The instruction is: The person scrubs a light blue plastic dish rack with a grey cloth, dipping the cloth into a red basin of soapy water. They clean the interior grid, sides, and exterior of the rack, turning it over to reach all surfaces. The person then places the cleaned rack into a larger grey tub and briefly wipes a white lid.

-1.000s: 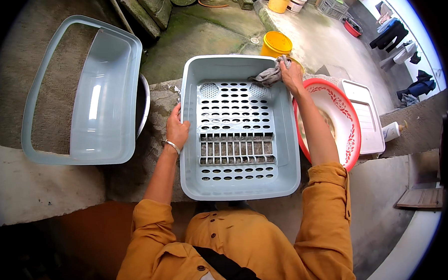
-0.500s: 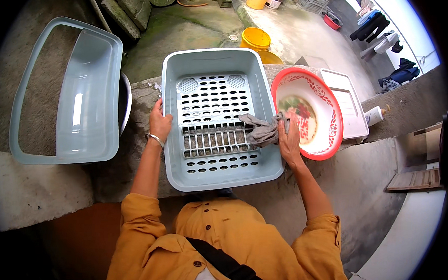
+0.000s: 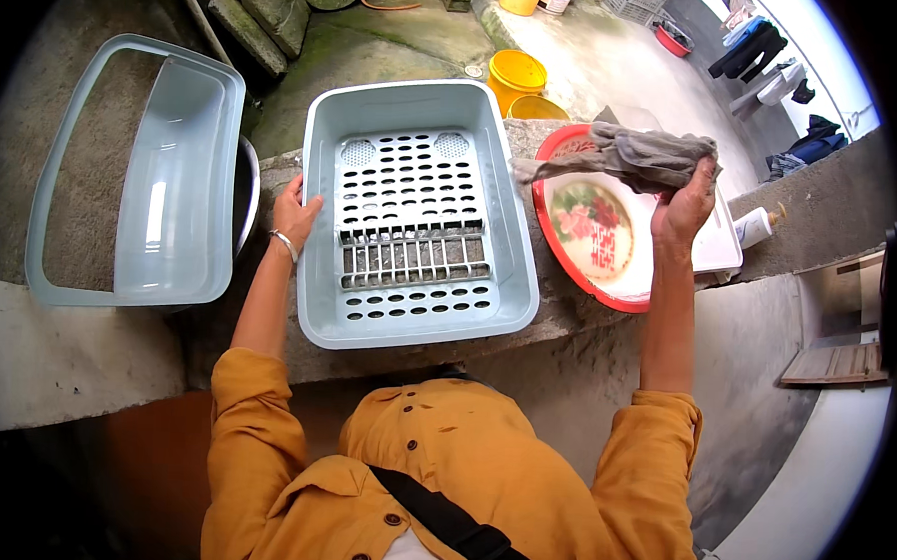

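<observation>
A pale blue-grey plastic dish rack (image 3: pixel 417 324), with oval holes and a slotted grid in its floor, sits on the concrete ledge in front of me. My left hand (image 3: pixel 293 218) is closed on its left wall, thumb toward the rim. Up over the basin at the right, my right hand (image 3: pixel 688 202) grips a wet-looking grey cloth (image 3: pixel 649 159), whose loose end trails leftward toward the rack's edge. Beneath the cloth stands a white basin with a red rim (image 3: pixel 569 263) and a floral pattern inside, holding a little cloudy liquid. The cloth hides part of the basin's far side.
To the left, a blue-grey lid with a clear flap (image 3: pixel 177 188) rests over a metal bowl (image 3: pixel 248 196). Right of the basin lie a white tray (image 3: pixel 720 242) and a white pump bottle (image 3: pixel 756 226). Yellow buckets (image 3: pixel 517 75) stand beyond the ledge (image 3: pixel 272 187).
My right hand has lifted the grey cloth out of the rack, moving it up and right over the basin. The rack appears slightly farther left and up, my left hand still on it.
</observation>
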Available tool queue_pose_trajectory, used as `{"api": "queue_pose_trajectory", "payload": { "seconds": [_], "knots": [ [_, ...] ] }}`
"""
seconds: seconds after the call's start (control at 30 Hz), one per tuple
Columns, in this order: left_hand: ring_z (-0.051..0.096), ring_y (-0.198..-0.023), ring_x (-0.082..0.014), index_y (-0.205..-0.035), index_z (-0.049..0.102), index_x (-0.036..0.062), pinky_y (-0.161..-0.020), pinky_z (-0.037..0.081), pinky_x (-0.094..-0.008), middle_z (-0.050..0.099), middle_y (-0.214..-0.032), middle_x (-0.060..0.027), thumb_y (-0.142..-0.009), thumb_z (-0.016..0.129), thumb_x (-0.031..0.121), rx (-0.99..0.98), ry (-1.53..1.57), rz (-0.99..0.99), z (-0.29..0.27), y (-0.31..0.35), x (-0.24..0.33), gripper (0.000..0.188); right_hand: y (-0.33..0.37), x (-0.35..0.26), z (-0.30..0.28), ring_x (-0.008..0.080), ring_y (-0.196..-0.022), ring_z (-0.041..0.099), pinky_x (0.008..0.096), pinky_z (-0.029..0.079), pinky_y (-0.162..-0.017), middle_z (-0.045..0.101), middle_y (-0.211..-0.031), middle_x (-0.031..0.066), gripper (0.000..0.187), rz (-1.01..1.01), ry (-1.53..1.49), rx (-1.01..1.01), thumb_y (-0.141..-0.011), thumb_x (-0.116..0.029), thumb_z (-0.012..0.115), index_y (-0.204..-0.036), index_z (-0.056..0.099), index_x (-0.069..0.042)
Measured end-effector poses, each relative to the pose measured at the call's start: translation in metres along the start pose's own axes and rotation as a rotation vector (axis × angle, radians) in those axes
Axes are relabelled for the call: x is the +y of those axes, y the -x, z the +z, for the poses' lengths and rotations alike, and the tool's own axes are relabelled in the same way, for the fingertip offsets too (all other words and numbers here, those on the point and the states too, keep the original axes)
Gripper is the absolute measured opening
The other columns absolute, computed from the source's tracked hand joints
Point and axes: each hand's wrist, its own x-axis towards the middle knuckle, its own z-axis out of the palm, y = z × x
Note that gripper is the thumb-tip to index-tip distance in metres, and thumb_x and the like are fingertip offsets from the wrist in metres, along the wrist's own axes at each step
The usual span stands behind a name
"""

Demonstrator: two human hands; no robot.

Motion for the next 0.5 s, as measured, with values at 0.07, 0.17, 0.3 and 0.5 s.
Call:
{"api": "queue_pose_trajectory", "payload": {
  "seconds": [0.07,0.17,0.3,0.5],
  "knots": [
    [0.062,-0.091,-0.0153,-0.13,0.041,-0.0064,-0.08,0.049,-0.0254,0.063,-0.109,-0.0121,-0.079,0.064,0.009,-0.03,-0.061,-0.014,-0.005,-0.001,0.003,0.059,-0.02,0.006,-0.018,0.0166,-0.083,0.061,0.0299,0.051,-0.074,0.061,-0.097,0.0074,0.033,-0.179,0.162,-0.013,-0.097,-0.032,0.048,-0.106,0.054,0.0],
    [0.061,-0.102,-0.0204,-0.135,0.037,-0.0056,-0.087,0.047,-0.0292,0.06,-0.115,-0.0173,-0.08,0.069,0.018,-0.002,-0.203,-0.032,-0.006,0.004,0.004,0.068,-0.03,0.037,-0.056,0.0159,-0.091,0.058,0.0286,0.047,-0.08,0.06,-0.102,0.0077,0.033,-0.057,0.542,-0.163,-0.096,-0.03,0.051,-0.111,0.053,-0.001],
    [0.056,-0.113,-0.028,-0.14,0.028,-0.0042,-0.094,0.045,-0.0335,0.053,-0.124,-0.026,-0.079,0.07,0.025,-0.017,-0.3,-0.076,-0.015,0.043,0.018,0.08,-0.042,0.104,-0.11,0.0252,-0.12,0.046,0.0366,0.035,-0.102,0.053,-0.126,0.0174,0.066,0.246,1.142,-0.77,-0.081,-0.042,0.067,-0.131,0.048,-0.003],
    [0.053,-0.117,-0.0312,-0.144,0.021,-0.0005,-0.097,0.042,-0.0349,0.047,-0.127,-0.0334,-0.081,0.069,0.021,0.05,-0.253,-0.14,-0.015,0.128,0.046,0.082,0.001,0.175,-0.104,0.0387,-0.129,0.034,0.0452,0.031,-0.105,0.034,-0.141,0.018,0.075,0.147,1.814,-0.738,-0.07,-0.051,0.072,-0.135,0.045,-0.024]
  ]
}}
